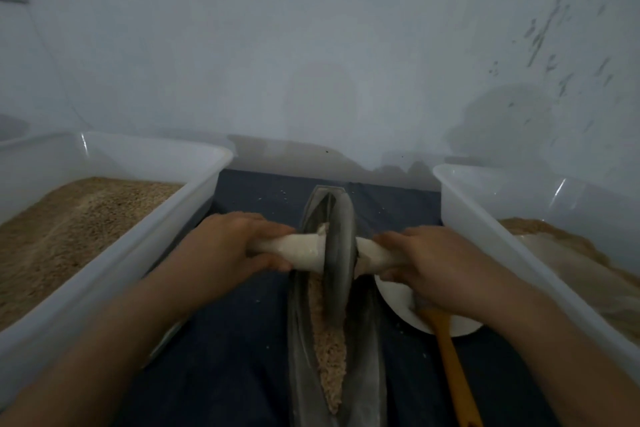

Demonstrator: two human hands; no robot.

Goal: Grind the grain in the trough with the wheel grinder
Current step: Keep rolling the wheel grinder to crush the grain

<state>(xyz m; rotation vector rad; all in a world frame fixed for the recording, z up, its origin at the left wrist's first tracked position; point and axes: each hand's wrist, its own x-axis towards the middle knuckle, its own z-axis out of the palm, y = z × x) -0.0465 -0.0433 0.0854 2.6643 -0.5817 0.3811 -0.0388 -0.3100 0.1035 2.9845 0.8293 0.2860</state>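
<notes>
Translucent plastic formed the two tubs flanking the trough point(367, 357). Left of the trough, one tub point(114, 253) held tan whole grain point(69, 229) and was cut off by the frame edge. Next came the left hand point(228, 246), its fingers clenched round the left end of the white axle handle point(298, 250); that end was mostly buried in the fist. At the trough itself, one dark metal wheel point(337, 260) stood upright in the groove, touching the crushed grain point(330, 357), which lay in a narrow strip toward the near end. The trough's near tip ran out of view, and blur softened the wheel's rim. Right of the trough, the right hand point(440, 270) grasped the handle's other end in the same clenched way. Beneath that wrist, one white bowl point(398, 305) was largely hidden, and one orange-handled utensil point(450, 367) reached into it, its head covered by the hand. Furthest right of the trough, the second tub point(502, 218) held paler ground grain point(571, 270), partly cropped. Dark blue cloth point(225, 357) lay under everything.
</notes>
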